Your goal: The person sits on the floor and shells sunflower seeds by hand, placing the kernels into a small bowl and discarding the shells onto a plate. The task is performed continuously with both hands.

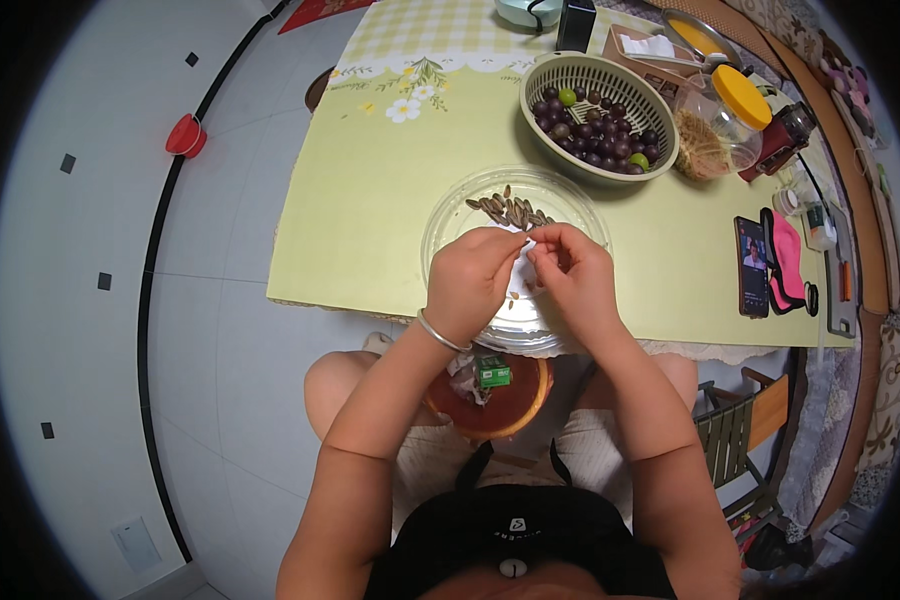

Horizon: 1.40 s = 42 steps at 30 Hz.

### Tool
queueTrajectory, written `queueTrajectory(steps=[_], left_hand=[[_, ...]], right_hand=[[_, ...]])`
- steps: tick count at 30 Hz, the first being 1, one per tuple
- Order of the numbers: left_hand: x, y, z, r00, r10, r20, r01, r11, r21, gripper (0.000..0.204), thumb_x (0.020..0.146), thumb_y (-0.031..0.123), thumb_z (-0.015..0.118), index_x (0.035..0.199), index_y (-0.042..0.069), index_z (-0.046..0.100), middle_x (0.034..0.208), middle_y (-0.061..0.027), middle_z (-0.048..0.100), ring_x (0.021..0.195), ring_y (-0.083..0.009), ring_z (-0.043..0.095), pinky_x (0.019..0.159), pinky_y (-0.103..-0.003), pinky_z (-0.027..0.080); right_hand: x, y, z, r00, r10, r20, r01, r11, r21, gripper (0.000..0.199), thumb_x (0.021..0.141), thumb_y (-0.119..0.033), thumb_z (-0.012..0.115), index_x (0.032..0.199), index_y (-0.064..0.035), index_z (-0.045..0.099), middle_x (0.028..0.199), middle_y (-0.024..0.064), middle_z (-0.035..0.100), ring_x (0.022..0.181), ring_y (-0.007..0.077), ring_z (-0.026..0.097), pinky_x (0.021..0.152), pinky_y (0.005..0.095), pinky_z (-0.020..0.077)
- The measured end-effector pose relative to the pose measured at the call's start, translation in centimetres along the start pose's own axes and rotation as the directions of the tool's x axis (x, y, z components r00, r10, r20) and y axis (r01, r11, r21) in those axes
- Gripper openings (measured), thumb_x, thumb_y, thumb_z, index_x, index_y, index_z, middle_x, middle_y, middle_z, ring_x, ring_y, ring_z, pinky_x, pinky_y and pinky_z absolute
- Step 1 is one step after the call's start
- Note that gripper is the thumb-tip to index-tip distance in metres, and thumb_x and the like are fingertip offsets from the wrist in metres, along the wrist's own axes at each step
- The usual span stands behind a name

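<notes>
My left hand (467, 280) and my right hand (575, 275) meet above a clear plastic bowl (450, 215) on the yellow-green tablecloth (360, 200). Their fingertips pinch one small sunflower seed (526, 240) between them. A pile of striped sunflower seeds (508, 209) lies at the far side of the bowl. A metal bangle (440, 332) rings my left wrist.
A green colander of dark grapes (598, 120) stands behind the bowl. A jar with a yellow lid (722, 125) lies right of it. A phone (752, 266) and a pink object (788, 258) sit at right. An orange bowl with wrappers (492, 392) rests on my lap. A wooden chair (745, 425) stands at lower right.
</notes>
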<state>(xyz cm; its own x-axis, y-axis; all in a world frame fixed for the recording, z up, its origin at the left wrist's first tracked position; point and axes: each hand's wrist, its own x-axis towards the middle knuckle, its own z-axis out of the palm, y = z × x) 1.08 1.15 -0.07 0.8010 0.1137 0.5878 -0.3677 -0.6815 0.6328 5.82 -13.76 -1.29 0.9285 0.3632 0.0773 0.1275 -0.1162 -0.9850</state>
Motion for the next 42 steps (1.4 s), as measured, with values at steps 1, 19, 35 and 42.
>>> queueTrajectory(steps=[1, 19, 35, 42], left_hand=[[-0.1, 0.1, 0.1, 1.000, -0.007, -0.006, 0.007, 1.000, -0.005, 0.018, 0.077, -0.001, 0.068, 0.094, 0.002, 0.071, 0.087, -0.0130, 0.070, 0.077, -0.0272, 0.068, 0.070, -0.033, 0.055], [-0.7, 0.7, 1.0, 0.993, 0.103, 0.049, -0.112, 0.963, 0.245, 0.021, 0.075, -0.002, 0.068, 0.096, 0.001, 0.069, 0.075, -0.0121, 0.066, 0.063, -0.0265, 0.064, 0.055, -0.034, 0.051], [-0.5, 0.6, 0.4, 0.938, -0.327, 0.118, 0.345, 0.918, -0.198, 0.017, 0.080, -0.005, 0.065, 0.097, -0.004, 0.069, 0.077, -0.0124, 0.068, 0.066, -0.0158, 0.068, 0.061, -0.025, 0.055], [0.4, -0.1, -0.4, 0.733, -0.573, 0.368, 0.659, 0.463, -0.592, 0.020, 0.082, -0.007, 0.063, 0.102, -0.008, 0.066, 0.085, -0.0134, 0.069, 0.069, -0.0168, 0.068, 0.063, -0.026, 0.056]], right_hand=[[0.1, 0.0, -0.1, 0.998, 0.056, 0.036, -0.058, 0.996, 0.065, 0.006, 0.086, -0.003, 0.063, 0.090, 0.0006, 0.062, 0.072, 0.0020, 0.060, 0.061, 0.0082, 0.055, 0.056, 0.0231, 0.0447], [-0.2, 0.4, 1.5, 0.986, 0.163, -0.027, -0.144, 0.929, 0.340, 0.004, 0.086, -0.003, 0.063, 0.086, 0.0014, 0.063, 0.070, -0.0034, 0.058, 0.062, 0.0009, 0.049, 0.056, 0.0167, 0.0409], [1.6, 0.8, 0.5, 0.948, 0.271, 0.166, -0.318, 0.816, 0.483, 0.005, 0.081, -0.002, 0.063, 0.076, -0.0028, 0.061, 0.064, -0.0034, 0.054, 0.054, 0.0019, 0.044, 0.046, 0.0184, 0.0326], [2.0, 0.3, 0.0, 0.911, 0.342, 0.229, -0.412, 0.754, 0.512, 0.004, 0.082, -0.002, 0.061, 0.079, -0.0034, 0.059, 0.063, -0.0012, 0.052, 0.047, 0.0043, 0.042, 0.042, 0.0195, 0.0290]])
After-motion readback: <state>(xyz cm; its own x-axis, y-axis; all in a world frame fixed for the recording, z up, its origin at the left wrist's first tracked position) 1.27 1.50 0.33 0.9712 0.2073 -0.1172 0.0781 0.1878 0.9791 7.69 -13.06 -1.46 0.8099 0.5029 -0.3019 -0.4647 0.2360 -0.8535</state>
